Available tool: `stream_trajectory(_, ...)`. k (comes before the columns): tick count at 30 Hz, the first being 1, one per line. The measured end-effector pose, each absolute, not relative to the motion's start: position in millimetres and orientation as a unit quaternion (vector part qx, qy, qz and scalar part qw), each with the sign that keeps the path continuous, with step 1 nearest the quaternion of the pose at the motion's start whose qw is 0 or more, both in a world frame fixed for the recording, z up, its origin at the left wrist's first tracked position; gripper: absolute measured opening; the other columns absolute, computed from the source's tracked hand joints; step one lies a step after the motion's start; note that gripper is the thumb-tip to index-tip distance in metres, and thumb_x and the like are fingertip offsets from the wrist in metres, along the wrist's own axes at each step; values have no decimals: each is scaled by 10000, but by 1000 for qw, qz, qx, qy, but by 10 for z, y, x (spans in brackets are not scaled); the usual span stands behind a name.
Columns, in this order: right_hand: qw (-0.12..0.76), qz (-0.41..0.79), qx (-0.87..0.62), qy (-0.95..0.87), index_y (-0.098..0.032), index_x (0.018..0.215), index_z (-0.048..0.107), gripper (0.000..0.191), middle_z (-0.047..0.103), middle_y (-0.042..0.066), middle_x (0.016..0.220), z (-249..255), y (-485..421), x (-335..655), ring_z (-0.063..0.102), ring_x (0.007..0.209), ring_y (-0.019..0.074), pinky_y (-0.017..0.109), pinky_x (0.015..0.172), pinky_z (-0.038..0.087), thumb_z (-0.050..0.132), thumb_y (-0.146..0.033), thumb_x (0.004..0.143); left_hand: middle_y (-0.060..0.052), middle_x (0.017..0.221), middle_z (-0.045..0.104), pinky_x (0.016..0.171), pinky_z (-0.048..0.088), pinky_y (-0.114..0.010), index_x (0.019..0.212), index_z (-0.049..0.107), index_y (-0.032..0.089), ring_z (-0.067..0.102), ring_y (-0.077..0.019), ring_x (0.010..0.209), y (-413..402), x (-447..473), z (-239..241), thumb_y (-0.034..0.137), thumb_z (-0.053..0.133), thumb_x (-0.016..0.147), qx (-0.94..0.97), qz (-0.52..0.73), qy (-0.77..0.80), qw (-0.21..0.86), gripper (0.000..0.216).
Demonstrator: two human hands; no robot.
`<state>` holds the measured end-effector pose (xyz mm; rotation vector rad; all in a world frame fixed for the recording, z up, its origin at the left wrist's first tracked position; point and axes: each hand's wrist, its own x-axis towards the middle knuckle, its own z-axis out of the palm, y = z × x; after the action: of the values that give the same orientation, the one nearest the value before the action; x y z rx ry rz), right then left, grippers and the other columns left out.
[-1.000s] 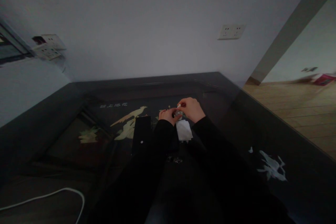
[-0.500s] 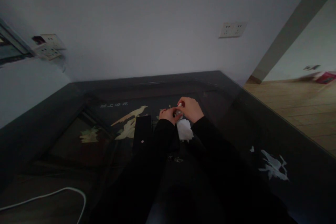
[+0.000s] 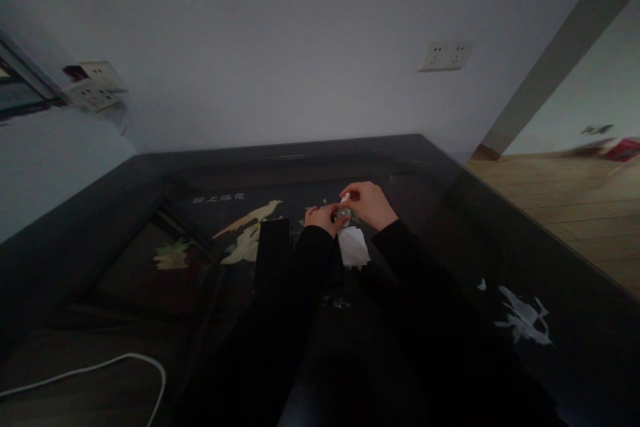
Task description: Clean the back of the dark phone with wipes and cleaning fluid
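Observation:
My left hand [image 3: 323, 218] is closed around a small clear bottle [image 3: 344, 214] above the dark table. At the bottle's top, my right hand [image 3: 373, 204] pinches a white cap [image 3: 346, 197] between thumb and fingers. Whether the cap is seated on the neck or lifted off, I cannot tell. Just in front of the bottle lies a white paper square [image 3: 354, 247]. A black box [image 3: 273, 248] stands left of my left forearm. Between my forearms are small shiny metal pieces [image 3: 341, 303], too small to name.
The glossy dark table [image 3: 440, 213] carries a printed bird picture [image 3: 250, 243]. Torn white scraps [image 3: 525, 317] lie at the right. A white cable [image 3: 130, 355] curves across the lower left. Wall sockets [image 3: 447, 55] are behind the table.
My right hand has shifted slightly up and to the right with the white cap. The left hand stays around the bottle. A white spot on the black box no longer shows.

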<state>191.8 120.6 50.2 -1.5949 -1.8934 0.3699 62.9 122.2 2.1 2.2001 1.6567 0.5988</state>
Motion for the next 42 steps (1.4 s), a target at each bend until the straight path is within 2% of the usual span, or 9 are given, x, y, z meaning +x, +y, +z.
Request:
stream_trajectory(6,326,158,-607,-707,-161,845,690,182,689,59,771,475,1223,1908,631,709,159,255,659,464,677,-169,663,-2,921,685,1000,270,-352,1055,587,245,611,-160,894,1231,636,17,430,553,741,769,199,586,157,366)
stream_trajectory(11,341,153,-617,-693,-166,753,696,97,692,49,722,437,1231,1908,639,701,156,237,641,463,681,-211,668,1,936,683,1001,264,-361,1061,580,241,608,-163,906,1248,637,4,434,551,741,770,191,589,156,374)
stream_trajectory(23,338,97,-625,-697,-191,658,698,89,660,28,629,460,1200,1897,596,627,155,250,575,389,657,-265,689,5,942,682,1009,253,-341,1029,587,251,598,-155,920,1217,648,46,441,555,736,764,189,598,150,351)
stream_trajectory(29,358,104,-621,-690,-195,668,694,90,670,26,650,481,1184,1888,608,639,151,245,587,410,651,-268,697,0,931,685,1003,259,-350,1040,584,255,600,-164,923,1211,646,67,446,551,738,766,185,597,151,359)
stream_trajectory(34,395,120,-599,-687,-170,739,691,90,691,41,740,626,1153,1912,626,685,142,237,635,447,634,-238,721,18,927,684,1012,244,-348,1058,578,274,600,-150,916,1192,654,75,415,550,745,766,191,595,153,344)
stream_trajectory(38,479,133,-553,-668,-141,732,684,79,687,46,713,878,1033,1976,628,654,138,239,635,468,643,-203,705,25,927,683,1004,249,-355,1073,574,287,597,-150,924,1191,654,78,416,544,747,767,190,593,158,352)
stream_trajectory(42,544,138,-518,-646,-146,792,675,144,685,44,741,1039,810,2064,627,660,140,260,636,483,601,-259,739,25,931,684,999,255,-345,1072,577,291,597,-148,922,1195,649,79,423,564,734,764,191,595,161,363)
